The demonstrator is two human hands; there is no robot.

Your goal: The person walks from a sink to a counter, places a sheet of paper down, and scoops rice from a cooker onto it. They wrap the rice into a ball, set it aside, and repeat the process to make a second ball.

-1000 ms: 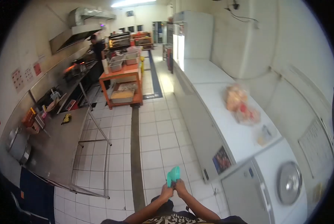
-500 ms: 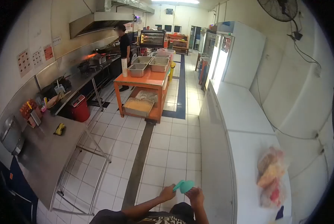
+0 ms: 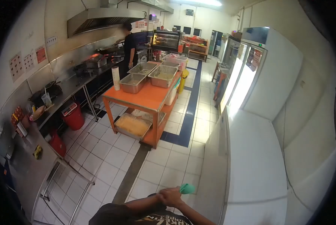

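A green cup-like scoop (image 3: 188, 188) is at the bottom centre, its bowl just right of my two hands. My left hand (image 3: 162, 200) reaches in from the left and is mostly covered; the scoop's handle end disappears into the hands, on the left hand's side. Across it lies my right hand (image 3: 172, 195), coming from the lower right, its fingers closed round the left hand and wrist. Both hands are close to my dark printed shirt (image 3: 158, 218).
An orange table (image 3: 149, 98) with metal trays stands ahead. A steel table (image 3: 29, 168) is at left, a white chest unit (image 3: 254, 161) at right, beside a lit fridge (image 3: 275, 63). A person (image 3: 129, 48) stands at the stove beyond.
My hands have come together, the right moving from the scoop's bowl onto the left. The view has shifted and turned; the bagged items at right have left view.
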